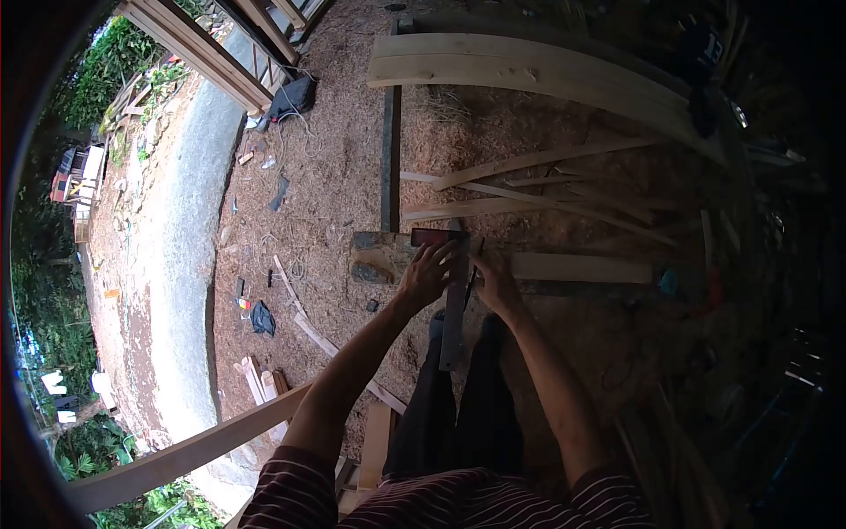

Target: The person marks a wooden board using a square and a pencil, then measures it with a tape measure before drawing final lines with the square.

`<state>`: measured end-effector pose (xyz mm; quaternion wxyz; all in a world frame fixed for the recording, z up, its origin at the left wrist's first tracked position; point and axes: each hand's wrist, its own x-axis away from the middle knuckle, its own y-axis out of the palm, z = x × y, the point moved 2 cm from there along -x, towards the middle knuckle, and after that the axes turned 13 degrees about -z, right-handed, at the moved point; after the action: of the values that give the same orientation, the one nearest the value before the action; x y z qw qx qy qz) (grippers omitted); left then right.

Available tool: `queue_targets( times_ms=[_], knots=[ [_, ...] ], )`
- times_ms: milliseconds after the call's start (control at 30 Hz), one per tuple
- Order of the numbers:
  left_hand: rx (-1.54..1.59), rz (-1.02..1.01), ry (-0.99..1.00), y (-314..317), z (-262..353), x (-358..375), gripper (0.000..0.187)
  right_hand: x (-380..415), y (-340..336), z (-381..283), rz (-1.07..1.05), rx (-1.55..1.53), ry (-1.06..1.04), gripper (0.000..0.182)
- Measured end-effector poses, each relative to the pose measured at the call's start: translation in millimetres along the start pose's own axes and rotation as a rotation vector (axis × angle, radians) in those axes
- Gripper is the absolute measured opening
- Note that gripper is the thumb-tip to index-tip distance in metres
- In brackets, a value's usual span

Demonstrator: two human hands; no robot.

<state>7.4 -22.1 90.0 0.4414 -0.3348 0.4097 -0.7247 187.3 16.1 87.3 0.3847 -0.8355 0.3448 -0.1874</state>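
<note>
My left hand (430, 275) is closed over a try square, fingers pressed around where its parts meet. The square's reddish-brown stock (432, 236) lies across the far side, and its long metal blade (452, 322) points back toward my legs. Close by on the right, my right hand (496, 282) pinches a dark, thin pencil (474, 275) beside the blade. Under and beyond my right hand, a pale wooden board (582, 267) lies along a low bench beam (366, 241). My fingers hide the board's near end.
A wide plank (529, 66) spans the far side, joined by a dark crossbar (391, 159). Loose wood strips (529, 176) litter the shavings-covered ground. A black bag (295, 97) and a dark plastic bag (263, 317) lie left. A long timber (185, 454) extends near my left arm.
</note>
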Motion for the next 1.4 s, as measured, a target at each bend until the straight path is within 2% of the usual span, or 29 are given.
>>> queue_targets(
  times_ms=[467,967,1400],
  knots=[
    [0.039,0.010,-0.011,2.2,-1.5,-0.8,0.049,-2.4,-2.1,-1.0,0.032,0.005,-0.050,0.056],
    [0.052,0.013,-0.004,-1.1,2.4,0.9,0.050,-3.6,-10.1,-9.8,-0.081,-0.036,0.058,0.057],
    [0.053,-0.029,-0.017,1.7,-1.3,-0.1,0.053,-3.2,-5.5,-5.0,-0.084,-0.028,0.069,0.059]
  ],
)
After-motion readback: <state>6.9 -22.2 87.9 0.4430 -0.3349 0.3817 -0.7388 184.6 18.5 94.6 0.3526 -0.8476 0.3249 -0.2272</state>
